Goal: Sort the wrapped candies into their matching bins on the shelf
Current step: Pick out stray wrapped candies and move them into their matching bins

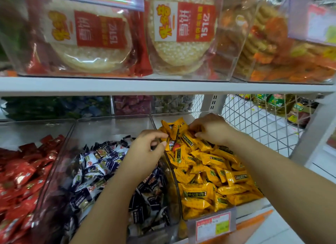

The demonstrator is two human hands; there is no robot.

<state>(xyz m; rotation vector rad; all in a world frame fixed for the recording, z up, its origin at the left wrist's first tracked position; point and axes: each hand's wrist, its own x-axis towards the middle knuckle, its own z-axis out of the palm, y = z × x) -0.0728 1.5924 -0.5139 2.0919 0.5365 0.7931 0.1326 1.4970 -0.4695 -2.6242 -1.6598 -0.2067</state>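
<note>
Lower shelf (127, 86), three clear bins side by side. Red candies (21, 171) in the left one, dark candies (94, 163) in the middle bin (112, 123), yellow candies (209, 171) in the right bin (183, 218).

Stray candy (174, 146), with a white and red wrapper, lies among the yellow ones at the left wall of the right bin, towards the far end. It does not match this bin, so it is probably the piece being sorted.

Left hand (145, 151) reaches over the middle bin to that wall. Fingers curled, thumb and forefinger close together, thumb tip right at the stray. Cannot tell whether the stray is pinched or only touched.

Right hand (211, 128) is at the far end of the right bin. Fingers and thumb are curled down onto the yellow candies, apparently pinching wrappers. Judgement: it holds the pile back so that the stray is exposed for the other hand.

Step in hand: picking out the stray. Its wrapper looks closest to the dark candies; not certain.
</note>
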